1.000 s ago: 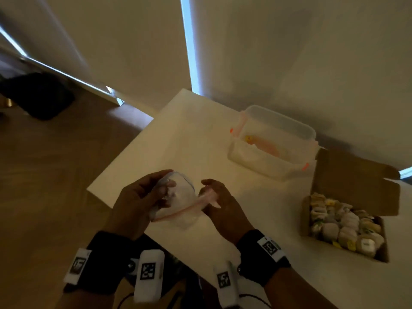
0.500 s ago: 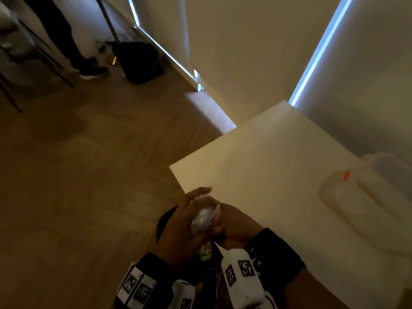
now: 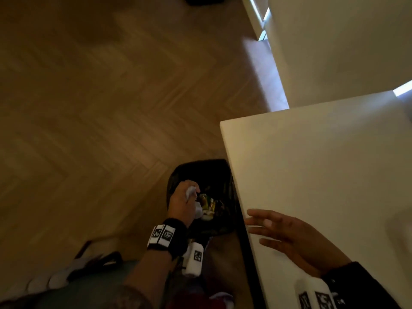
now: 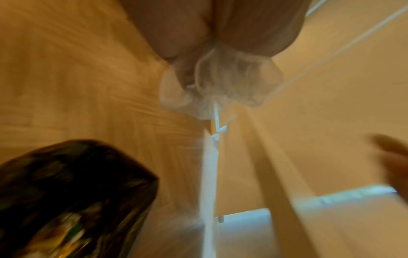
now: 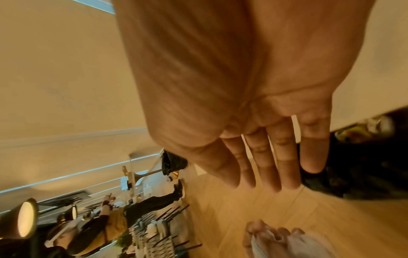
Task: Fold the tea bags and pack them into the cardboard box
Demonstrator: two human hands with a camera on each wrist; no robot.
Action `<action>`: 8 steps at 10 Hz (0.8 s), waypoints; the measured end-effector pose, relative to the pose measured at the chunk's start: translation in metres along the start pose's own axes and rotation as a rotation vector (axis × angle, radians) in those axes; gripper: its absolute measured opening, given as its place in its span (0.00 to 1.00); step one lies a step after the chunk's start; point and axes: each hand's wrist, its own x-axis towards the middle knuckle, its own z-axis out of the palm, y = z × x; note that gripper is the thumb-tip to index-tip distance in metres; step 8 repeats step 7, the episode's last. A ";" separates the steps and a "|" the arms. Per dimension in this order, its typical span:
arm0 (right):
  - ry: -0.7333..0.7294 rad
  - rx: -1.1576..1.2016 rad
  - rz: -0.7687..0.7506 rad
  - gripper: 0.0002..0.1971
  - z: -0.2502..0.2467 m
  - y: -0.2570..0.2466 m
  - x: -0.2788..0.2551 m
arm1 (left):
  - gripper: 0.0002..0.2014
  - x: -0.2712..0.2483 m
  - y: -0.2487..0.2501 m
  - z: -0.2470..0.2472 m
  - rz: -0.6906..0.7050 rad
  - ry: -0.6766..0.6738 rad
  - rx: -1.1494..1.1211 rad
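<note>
My left hand (image 3: 181, 198) grips a crumpled clear plastic bag (image 3: 190, 191) over an open black bin (image 3: 219, 172) on the floor, left of the white table (image 3: 323, 163). In the left wrist view the bag (image 4: 223, 87) bulges out from the curled fingers, with the bin (image 4: 77, 183) below. My right hand (image 3: 256, 228) hovers over the table's near left edge, fingers (image 5: 264, 165) straight and spread, holding nothing. The cardboard box and the tea bags are out of view.
The bin holds coloured wrappers (image 3: 208, 202). Herringbone wood floor (image 3: 111, 108) spreads to the left. A cream wall (image 3: 345, 41) stands behind the table. In the right wrist view a person (image 5: 154, 202), chairs and a lamp (image 5: 24, 218) are far across the room.
My view has swung left and down, off the table. The left hand carried the crumpled bag from the table edge down over the bin. The right hand let go of it and opened.
</note>
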 end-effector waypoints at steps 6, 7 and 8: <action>0.162 0.096 0.263 0.57 -0.058 0.089 -0.019 | 0.45 0.058 -0.176 0.066 -0.681 -0.297 0.403; 0.249 0.120 0.222 0.58 -0.063 0.093 -0.034 | 0.33 0.038 -0.173 0.057 -0.750 -0.405 0.537; 0.249 0.120 0.222 0.58 -0.063 0.093 -0.034 | 0.33 0.038 -0.173 0.057 -0.750 -0.405 0.537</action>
